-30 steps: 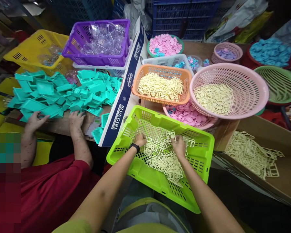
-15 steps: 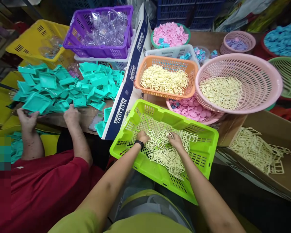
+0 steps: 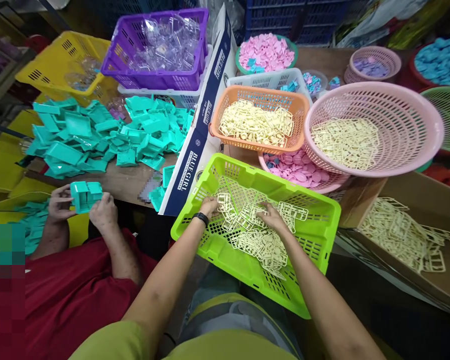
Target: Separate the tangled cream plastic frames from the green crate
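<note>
A lime green basket rests on my lap and holds a heap of pale yellow plastic frames. My left hand, with a black band at the wrist, is closed on one pale yellow frame at the heap's left edge. Over the top of the heap, my right hand lies with its fingers curled around the frames.
To my left a person in a red shirt holds a teal plastic tray in both hands, before a pile of teal trays. An orange basket, a pink round basket and a cardboard box hold more yellow frames.
My left hand has moved left with one frame, away from the right hand. The person beside me has lifted a teal tray off the pile.
</note>
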A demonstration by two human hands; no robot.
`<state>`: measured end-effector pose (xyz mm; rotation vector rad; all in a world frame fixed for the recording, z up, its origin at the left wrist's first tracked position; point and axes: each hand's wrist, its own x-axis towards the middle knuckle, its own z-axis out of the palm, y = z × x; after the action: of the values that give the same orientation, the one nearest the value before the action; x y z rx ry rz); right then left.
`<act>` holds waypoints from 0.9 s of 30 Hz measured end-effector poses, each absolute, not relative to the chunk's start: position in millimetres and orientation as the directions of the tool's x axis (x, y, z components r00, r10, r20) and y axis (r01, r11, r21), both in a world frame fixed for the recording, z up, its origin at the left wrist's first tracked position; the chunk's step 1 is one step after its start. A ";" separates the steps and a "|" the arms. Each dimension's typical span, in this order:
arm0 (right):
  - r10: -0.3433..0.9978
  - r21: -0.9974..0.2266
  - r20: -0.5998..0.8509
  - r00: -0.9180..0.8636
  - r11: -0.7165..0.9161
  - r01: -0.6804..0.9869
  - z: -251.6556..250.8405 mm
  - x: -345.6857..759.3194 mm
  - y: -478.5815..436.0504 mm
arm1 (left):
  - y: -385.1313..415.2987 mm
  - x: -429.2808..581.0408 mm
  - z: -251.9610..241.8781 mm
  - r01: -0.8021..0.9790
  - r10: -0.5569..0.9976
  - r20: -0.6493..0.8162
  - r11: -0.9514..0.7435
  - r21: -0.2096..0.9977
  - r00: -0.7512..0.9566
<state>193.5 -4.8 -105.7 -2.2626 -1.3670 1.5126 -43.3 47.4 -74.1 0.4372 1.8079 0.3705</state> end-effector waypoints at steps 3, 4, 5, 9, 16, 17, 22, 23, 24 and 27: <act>0.694 -0.392 -0.716 0.082 -0.496 0.774 -102.8 179.3 -4.6 | 49.6 -48.3 -74.7 0.047 0.450 -0.859 0.891 0.453 -0.244; 0.694 -0.343 -0.716 0.080 -0.449 0.825 -101.1 175.4 -5.8 | 50.1 -49.8 -75.9 0.034 0.445 -0.863 0.892 0.451 -0.240; 0.700 -0.304 -0.710 0.080 -0.407 0.861 -99.2 172.3 -7.6 | 50.5 -51.0 -77.3 0.025 0.443 -0.865 0.893 0.450 -0.234; 0.724 -0.248 -0.680 0.112 -0.372 0.894 -93.0 169.3 -14.2 | 49.3 -52.3 -79.7 0.004 0.451 -0.871 0.888 0.459 -0.197; 0.635 -0.257 -0.761 0.135 -0.485 0.836 -98.1 176.4 -13.3 | 41.4 -48.6 -69.5 0.009 0.442 -0.885 0.895 0.446 -0.146; 0.608 -0.261 -0.782 0.133 -0.515 0.816 -99.6 176.1 -12.9 | 40.6 -48.1 -68.2 0.010 0.438 -0.887 0.897 0.442 -0.146; 0.535 -0.266 -0.833 0.143 -0.612 0.745 -104.6 173.6 -13.3 | 38.7 -47.3 -65.2 0.014 0.439 -0.887 0.897 0.441 -0.143; 0.535 -0.265 -0.831 0.150 -0.620 0.739 -105.2 173.9 -13.9 | 38.1 -47.6 -65.7 0.017 0.440 -0.886 0.897 0.442 -0.143; 0.540 -0.266 -0.827 0.158 -0.624 0.735 -105.7 174.4 -14.5 | 37.4 -47.9 -66.8 0.022 0.441 -0.886 0.896 0.443 -0.143; 0.566 -0.269 -0.804 0.180 -0.618 0.739 -107.3 175.5 -16.6 | 32.6 -47.2 -73.0 0.050 0.438 -0.888 0.899 0.436 -0.143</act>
<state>175.5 -16.6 -107.3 -2.5454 -1.4265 1.5896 -47.2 32.6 -73.0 0.3768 1.6928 0.3503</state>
